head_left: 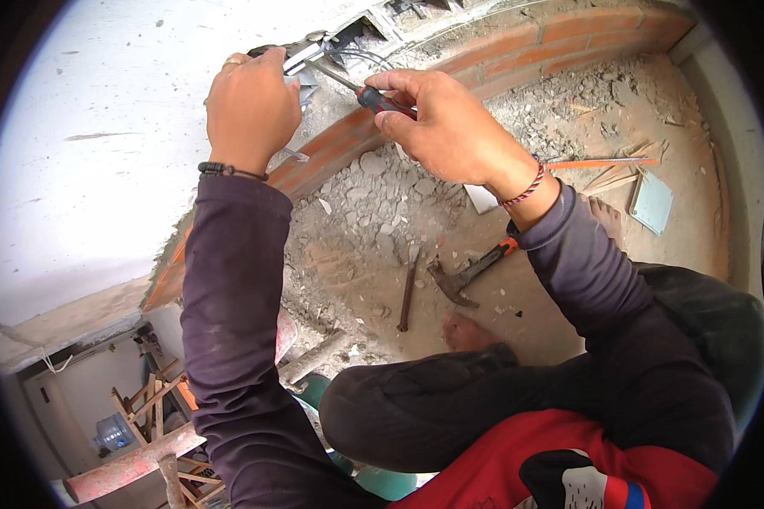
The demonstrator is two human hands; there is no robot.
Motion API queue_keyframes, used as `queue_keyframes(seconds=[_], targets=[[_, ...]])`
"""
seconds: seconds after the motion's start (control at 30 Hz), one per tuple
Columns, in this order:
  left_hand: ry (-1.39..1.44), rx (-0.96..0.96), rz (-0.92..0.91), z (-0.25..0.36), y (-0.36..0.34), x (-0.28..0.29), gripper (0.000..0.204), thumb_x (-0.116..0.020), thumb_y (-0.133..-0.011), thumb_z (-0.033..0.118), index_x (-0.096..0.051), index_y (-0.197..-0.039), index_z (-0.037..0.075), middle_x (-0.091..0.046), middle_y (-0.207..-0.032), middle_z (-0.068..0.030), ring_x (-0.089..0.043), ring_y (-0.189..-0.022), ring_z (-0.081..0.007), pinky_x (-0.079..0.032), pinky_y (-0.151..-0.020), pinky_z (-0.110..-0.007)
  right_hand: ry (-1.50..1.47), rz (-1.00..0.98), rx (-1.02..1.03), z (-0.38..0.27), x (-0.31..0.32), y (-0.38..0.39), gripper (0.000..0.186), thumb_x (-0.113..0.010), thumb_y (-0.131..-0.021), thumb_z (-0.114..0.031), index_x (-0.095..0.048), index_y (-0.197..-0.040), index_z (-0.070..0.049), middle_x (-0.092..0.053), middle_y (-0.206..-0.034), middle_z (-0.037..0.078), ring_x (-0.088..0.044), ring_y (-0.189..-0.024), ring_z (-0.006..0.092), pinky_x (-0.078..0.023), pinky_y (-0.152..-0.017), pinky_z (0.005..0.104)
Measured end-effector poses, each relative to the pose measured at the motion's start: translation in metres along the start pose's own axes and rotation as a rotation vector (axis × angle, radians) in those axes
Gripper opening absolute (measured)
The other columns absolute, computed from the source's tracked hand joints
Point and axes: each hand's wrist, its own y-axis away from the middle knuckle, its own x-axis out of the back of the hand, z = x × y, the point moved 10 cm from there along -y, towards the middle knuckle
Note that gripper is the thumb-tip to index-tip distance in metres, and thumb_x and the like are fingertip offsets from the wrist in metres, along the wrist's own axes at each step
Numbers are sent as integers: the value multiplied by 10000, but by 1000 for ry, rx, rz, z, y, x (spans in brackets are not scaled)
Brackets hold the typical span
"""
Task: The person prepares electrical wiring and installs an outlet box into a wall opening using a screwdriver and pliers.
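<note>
My right hand [450,123] grips the dark, red-marked handle of a screwdriver [375,99]. The screwdriver's metal shaft slants up and left to a small white piece with a metal frame [304,59], which looks like an electrical fitting. My left hand [253,106] is closed on that piece at its left side; the fingertips are partly hidden behind it. Just beyond, a rough opening [361,34] is cut in the white wall. Thin dark wires [365,56] loop out beside the fitting.
Broken rubble [382,199] lies along a red brick strip [518,59]. On the floor are a claw hammer [467,273], a chisel [410,288], a white plate [651,201] and an orange-edged strip [603,161]. A bare foot [467,331] rests near the hammer. Wooden frames [153,403] stand lower left.
</note>
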Motion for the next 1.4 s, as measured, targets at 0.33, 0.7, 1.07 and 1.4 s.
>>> queue_keyframes(seconds=[0.33,0.7,1.07,1.4], targets=[[-192,-163,45,21,-5,-22,364,-682,-859,231,-660,-1149,13,-719,-972,-202,-677,-1003,-354,-515,-789,-450,56,32,50,8,1,6,320,-612,-881,-115,-648,-1181,-10,-644,-836,111,-598,-737,208,-499,-691,347],[-131,131,-101,-3,-17,-25,321,-713,-852,314,-726,-1146,186,-745,-886,-118,-711,-863,-314,-554,-784,-431,-20,25,90,13,9,8,240,-600,-845,-106,-657,-1054,-1,-664,-813,190,-649,-757,350,-517,-728,415],[270,147,-218,-30,-22,-53,355,-701,-896,288,-712,-1202,108,-744,-1024,-136,-710,-933,-313,-536,-838,-386,-76,-18,88,22,13,6,311,-607,-852,-100,-658,-1141,3,-694,-870,175,-679,-795,279,-532,-766,387],[165,54,-167,-22,-23,-54,324,-682,-920,243,-703,-1198,79,-728,-928,-176,-693,-845,-341,-522,-766,-397,50,-6,131,25,18,6,323,-605,-829,-103,-657,-1133,-7,-685,-934,210,-678,-878,348,-532,-808,414]])
